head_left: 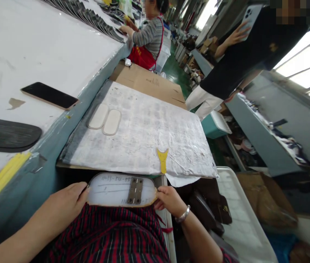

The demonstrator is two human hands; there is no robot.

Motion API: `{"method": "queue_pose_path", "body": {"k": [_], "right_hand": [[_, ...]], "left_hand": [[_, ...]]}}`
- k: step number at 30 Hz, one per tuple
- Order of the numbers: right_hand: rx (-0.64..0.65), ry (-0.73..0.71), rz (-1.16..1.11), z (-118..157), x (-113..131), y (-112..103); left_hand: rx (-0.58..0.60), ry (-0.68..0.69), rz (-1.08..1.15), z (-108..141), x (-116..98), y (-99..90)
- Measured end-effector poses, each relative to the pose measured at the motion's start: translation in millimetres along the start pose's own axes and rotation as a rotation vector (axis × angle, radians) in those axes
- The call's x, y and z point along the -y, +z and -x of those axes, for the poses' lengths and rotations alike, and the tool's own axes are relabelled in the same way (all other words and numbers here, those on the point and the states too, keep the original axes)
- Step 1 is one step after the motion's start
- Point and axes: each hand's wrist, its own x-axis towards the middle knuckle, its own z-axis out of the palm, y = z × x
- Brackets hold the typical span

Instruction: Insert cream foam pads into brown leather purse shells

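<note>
Between my two hands is a translucent white oval plate [111, 191] with handwriting on it and a metal hinge [135, 190] fixed toward its right side. My left hand [74, 199] grips its left end, thumb on top. At the other end, the fingers of my right hand [169, 199] pinch the rim; a silver bracelet circles that wrist. The plate lies just above my red and black checked apron, by the near edge of a paper-covered board [141, 135]. On that board are a yellow forked piece [162, 160] and two pale rounded pieces [112, 122] side by side.
A phone [49, 95] and a dark oval piece [9, 134] rest on the white table at left. A white bin [249, 215] with dark brown items stands at lower right. One person sits working at the back; another [234, 69] stands at right holding a phone.
</note>
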Motion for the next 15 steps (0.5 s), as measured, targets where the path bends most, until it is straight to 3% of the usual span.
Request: {"method": "queue_pose_path", "body": {"k": [9, 12, 15], "right_hand": [[0.173, 0.041, -0.191, 5, 5, -12], [0.153, 0.053, -0.188, 6, 5, -10], [0.055, 0.052, -0.164, 9, 5, -3]], "left_hand": [[0.086, 0.022, 0.057, -1, 2, -6.6], [0.073, 0.017, 0.033, -5, 2, -9.4], [0.053, 0.003, -0.012, -8, 1, -12.3]]}}
